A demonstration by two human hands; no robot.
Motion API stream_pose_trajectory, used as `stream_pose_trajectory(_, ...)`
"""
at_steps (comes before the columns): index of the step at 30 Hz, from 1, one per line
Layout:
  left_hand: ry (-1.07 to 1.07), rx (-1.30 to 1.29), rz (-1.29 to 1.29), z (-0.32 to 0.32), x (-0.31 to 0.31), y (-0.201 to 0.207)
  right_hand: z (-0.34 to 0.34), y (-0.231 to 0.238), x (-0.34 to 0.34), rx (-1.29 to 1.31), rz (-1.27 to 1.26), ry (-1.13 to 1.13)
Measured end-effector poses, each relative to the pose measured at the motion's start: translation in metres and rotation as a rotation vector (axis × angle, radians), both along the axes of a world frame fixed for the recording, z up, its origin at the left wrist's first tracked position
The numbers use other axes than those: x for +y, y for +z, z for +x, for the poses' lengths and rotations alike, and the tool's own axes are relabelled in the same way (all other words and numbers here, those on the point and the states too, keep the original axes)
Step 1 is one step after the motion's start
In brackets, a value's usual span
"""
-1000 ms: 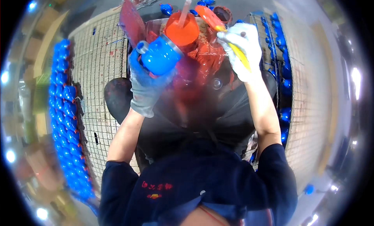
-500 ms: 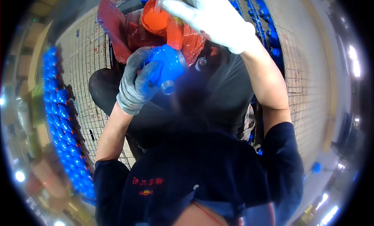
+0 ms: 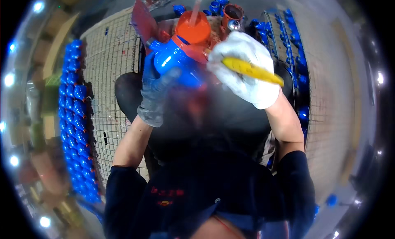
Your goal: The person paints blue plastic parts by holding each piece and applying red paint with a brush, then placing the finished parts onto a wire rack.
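Blurred boxes (image 3: 50, 134) and bright lamps (image 3: 9, 79) fill the room's far left, beside rows of glossy blue parts (image 3: 76, 128) and a pale wire-mesh panel (image 3: 109, 74). Next, your grey-gloved left hand (image 3: 156, 93) grasps a blue vessel (image 3: 173, 64), tilted above your lap with its red-coated rim toward the upper right. Just beyond it, a translucent stick (image 3: 195, 13) leans in an orange-red container (image 3: 184, 20). Your white-gloved right hand (image 3: 245, 70) grips a yellow-handled brush (image 3: 253, 71), its red head at the vessel's rim; blur hides whether they touch. Farther right, more blue pieces (image 3: 302, 76) stand beside another mesh panel (image 3: 333, 95).
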State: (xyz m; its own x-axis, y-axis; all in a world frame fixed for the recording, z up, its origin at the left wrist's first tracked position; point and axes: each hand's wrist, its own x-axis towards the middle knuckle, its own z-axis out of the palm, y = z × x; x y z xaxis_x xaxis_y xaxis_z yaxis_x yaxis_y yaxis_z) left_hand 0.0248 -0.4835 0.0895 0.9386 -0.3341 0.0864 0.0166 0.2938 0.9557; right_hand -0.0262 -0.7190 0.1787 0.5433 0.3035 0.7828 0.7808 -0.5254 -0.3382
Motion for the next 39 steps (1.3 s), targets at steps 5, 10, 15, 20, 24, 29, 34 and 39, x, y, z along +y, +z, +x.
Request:
stream_pose_trajectory(5,-0.310,0.366,-0.454,0.000,0.006,0.040,0.009,-0.018,-0.009,-0.116,-0.030,0.091)
stream_pose_trajectory(10,-0.532,0.654,-0.797,0.017,0.029,0.023,0.014,-0.032,-0.027,0.114,0.119,0.284)
stream_pose_trajectory(15,-0.446,0.931,-0.752,0.016,0.039,0.031,0.014,-0.047,-0.027,0.433,0.417,0.410)
stream_pose_trajectory(20,-0.273,0.657,-0.475,0.024,0.022,0.029,0.021,-0.058,-0.050,0.200,0.570,0.395)
stream_pose_trajectory(24,-0.234,0.230,-0.105,0.029,0.019,0.022,0.019,-0.037,-0.051,0.251,0.882,0.374)
stream_pose_trajectory(29,0.031,-0.709,0.767,0.004,-0.002,0.017,0.030,0.026,-0.038,0.692,0.547,-0.124)
stream_pose_trajectory(34,-0.014,-1.076,1.042,-0.024,-0.010,0.030,0.053,0.029,-0.029,0.834,0.038,-0.137)
stream_pose_trajectory(39,-0.133,-0.964,1.024,-0.024,-0.015,0.031,0.052,0.018,-0.034,0.771,-0.155,-0.088)
